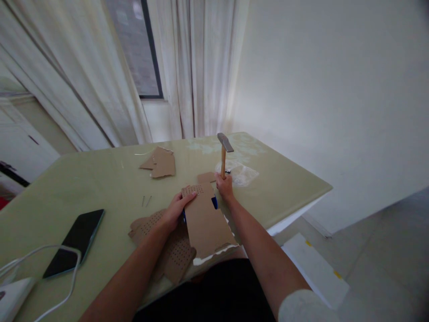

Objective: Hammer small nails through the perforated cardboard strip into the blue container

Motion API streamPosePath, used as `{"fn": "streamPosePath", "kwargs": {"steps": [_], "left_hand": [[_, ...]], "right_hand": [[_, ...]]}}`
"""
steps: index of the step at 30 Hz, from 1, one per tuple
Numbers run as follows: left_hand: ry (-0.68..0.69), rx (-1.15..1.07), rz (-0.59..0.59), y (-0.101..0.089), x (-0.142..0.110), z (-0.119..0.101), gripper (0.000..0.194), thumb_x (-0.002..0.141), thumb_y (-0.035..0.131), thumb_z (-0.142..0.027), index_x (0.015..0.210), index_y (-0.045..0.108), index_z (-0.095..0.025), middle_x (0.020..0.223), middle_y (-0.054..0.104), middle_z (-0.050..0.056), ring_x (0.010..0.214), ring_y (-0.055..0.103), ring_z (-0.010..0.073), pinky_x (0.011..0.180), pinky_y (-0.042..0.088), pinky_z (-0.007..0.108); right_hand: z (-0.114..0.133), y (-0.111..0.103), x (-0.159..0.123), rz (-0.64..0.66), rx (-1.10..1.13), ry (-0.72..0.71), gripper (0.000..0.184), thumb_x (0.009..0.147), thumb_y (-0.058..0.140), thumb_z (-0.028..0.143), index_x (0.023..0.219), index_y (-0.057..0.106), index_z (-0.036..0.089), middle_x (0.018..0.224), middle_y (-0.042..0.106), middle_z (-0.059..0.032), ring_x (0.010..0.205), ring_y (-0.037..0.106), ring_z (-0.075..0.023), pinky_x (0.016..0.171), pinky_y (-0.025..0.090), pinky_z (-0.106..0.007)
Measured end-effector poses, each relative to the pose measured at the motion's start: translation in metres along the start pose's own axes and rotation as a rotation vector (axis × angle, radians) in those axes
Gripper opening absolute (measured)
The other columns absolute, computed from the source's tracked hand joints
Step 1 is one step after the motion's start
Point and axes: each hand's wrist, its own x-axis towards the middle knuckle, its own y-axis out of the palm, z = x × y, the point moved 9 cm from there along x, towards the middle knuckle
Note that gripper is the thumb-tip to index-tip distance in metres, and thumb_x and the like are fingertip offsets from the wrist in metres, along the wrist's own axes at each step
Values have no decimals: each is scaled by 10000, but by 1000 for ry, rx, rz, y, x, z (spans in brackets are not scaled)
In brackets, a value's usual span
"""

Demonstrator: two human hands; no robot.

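My right hand (224, 185) is closed around the wooden handle of a hammer (223, 154), its metal head pointing up. In my left hand (177, 208) is the left edge of a torn piece of cardboard (208, 223), thumb on top near rows of punched holes. Something blue shows at both sides beneath this piece; its kind is hidden. Under my left forearm lie more cardboard pieces (177, 257) with punched holes. Two nails (146, 201) rest on the table to the left of my left hand.
The table (117, 179) also bears torn cardboard scraps (163, 162), a clear plastic bag (243, 173), a phone (75, 241) and a white cable (75, 286). A wall (318, 89) stands to the right, curtains (208, 67) at the back.
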Motion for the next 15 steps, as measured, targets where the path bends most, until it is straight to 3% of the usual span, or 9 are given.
{"fn": "streamPosePath", "kwargs": {"steps": [15], "left_hand": [[9,12,15,2,0,-1,361,868,876,-375,1090,745,-123,944,819,153,761,787,238,700,650,318]], "right_hand": [[3,4,0,30,-17,-1,505,877,597,574,588,329,259,509,356,12,540,325,-117,498,258,-274]]}}
